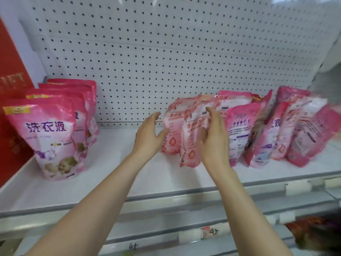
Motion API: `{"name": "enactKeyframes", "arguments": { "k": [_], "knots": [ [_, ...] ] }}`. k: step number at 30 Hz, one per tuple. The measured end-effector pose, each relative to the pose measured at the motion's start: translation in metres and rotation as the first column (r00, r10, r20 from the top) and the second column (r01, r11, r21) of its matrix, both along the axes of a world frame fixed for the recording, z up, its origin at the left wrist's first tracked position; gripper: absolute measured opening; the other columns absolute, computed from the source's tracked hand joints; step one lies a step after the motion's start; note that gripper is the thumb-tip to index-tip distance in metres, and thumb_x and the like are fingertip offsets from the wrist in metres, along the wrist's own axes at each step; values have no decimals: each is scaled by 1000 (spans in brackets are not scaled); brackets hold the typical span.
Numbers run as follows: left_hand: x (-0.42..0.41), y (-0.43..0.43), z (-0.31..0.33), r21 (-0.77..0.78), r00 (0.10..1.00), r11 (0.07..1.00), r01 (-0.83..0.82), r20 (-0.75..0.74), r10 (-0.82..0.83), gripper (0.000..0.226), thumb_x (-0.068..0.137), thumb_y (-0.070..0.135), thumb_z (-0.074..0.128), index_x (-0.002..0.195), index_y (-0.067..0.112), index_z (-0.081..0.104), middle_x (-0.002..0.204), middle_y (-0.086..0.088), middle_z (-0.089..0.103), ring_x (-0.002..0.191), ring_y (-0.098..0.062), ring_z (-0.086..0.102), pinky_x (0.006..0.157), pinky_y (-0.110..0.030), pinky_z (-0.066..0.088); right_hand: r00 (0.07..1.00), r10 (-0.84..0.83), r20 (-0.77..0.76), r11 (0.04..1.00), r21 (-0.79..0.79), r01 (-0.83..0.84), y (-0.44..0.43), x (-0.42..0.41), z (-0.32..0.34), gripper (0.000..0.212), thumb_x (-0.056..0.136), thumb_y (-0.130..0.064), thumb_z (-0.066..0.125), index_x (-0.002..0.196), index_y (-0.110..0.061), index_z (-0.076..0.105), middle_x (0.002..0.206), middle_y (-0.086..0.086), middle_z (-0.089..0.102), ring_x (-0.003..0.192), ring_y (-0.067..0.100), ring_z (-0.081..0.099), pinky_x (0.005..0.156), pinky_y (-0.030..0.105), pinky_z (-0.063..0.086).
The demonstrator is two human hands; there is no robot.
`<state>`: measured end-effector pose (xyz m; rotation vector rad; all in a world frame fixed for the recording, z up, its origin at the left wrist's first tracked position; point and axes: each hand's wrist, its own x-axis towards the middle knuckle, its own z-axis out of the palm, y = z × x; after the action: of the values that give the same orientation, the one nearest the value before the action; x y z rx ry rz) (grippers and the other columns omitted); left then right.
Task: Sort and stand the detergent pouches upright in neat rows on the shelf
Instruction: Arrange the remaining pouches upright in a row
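A neat row of upright pink detergent pouches (49,137) stands one behind another at the shelf's left. A loose cluster of lighter pink pouches (173,130) stands mid-shelf, and more pouches (299,130) lean against each other on the right. My left hand (149,133) is open, fingers spread, just left of the cluster, with the thumb near a pouch's edge. My right hand (214,137) lies over the front of a light pink pouch (191,145), fingers at its top and thumb curled on its face.
The white shelf (114,172) has a pegboard back wall (166,61). A red panel (11,100) borders it on the left. Price-tag rails (203,200) run along the front edge, with a lower shelf below.
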<state>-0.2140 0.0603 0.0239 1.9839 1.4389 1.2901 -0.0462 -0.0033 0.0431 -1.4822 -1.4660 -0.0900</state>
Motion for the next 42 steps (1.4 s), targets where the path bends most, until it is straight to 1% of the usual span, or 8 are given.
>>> {"name": "enactKeyframes", "arguments": {
  "k": [4,10,14,21,26,30,34,42],
  "knots": [
    [30,35,22,-61,998,997,-55,16,56,42,94,34,58,133,19,53,123,-3,65,113,-21,59,90,-28,44,923,112,368,994,-25,-111,20,26,45,54,89,0,36,139,-12,52,148,14,46,142,31,35,116,43,33],
    [25,28,19,-39,972,979,-198,123,201,19,96,33,56,101,22,70,83,1,73,80,-19,68,69,-30,51,723,171,669,985,-114,-127,55,31,87,16,91,-30,67,100,-17,72,93,2,72,103,26,56,87,36,36],
    [-10,19,15,-36,948,959,-280,147,282,19,95,31,57,78,31,64,75,16,66,76,-12,65,65,-29,47,765,186,616,983,-111,-149,76,16,84,14,94,-27,64,95,-14,68,94,2,70,90,27,62,77,34,41],
    [-61,5,9,-17,883,905,-425,215,418,15,94,28,60,81,22,64,68,22,57,64,1,55,56,-20,40,852,211,479,976,-146,-160,113,-14,82,12,95,-23,65,101,-16,72,97,2,71,89,27,66,76,36,51],
    [-75,-2,2,-20,870,901,-432,254,423,24,94,31,59,87,10,68,77,-4,71,72,-23,68,67,-43,56,880,220,421,971,-178,-158,156,-33,86,10,93,-23,67,98,-19,74,94,1,72,87,27,66,75,36,51],
    [-79,-4,-3,21,883,921,-388,296,365,13,89,29,65,100,24,71,74,16,70,71,0,65,58,-20,49,879,291,377,950,-220,-221,192,-55,88,12,92,-26,67,98,-19,76,94,2,74,87,26,66,76,36,52],
    [-87,-2,-11,-51,901,967,-250,354,252,29,83,28,72,105,43,63,96,22,73,92,-1,68,76,-26,55,848,338,407,935,-248,-253,219,-74,92,14,94,-26,65,99,-19,76,94,1,74,86,25,67,78,39,55],
    [-101,5,-39,-316,969,946,-70,204,140,50,62,8,86,96,35,62,86,30,71,76,8,68,55,-11,51,845,260,468,915,-398,-61,243,-49,98,18,81,-9,70,95,-20,74,91,2,72,81,24,63,55,23,38]
  ]
}}
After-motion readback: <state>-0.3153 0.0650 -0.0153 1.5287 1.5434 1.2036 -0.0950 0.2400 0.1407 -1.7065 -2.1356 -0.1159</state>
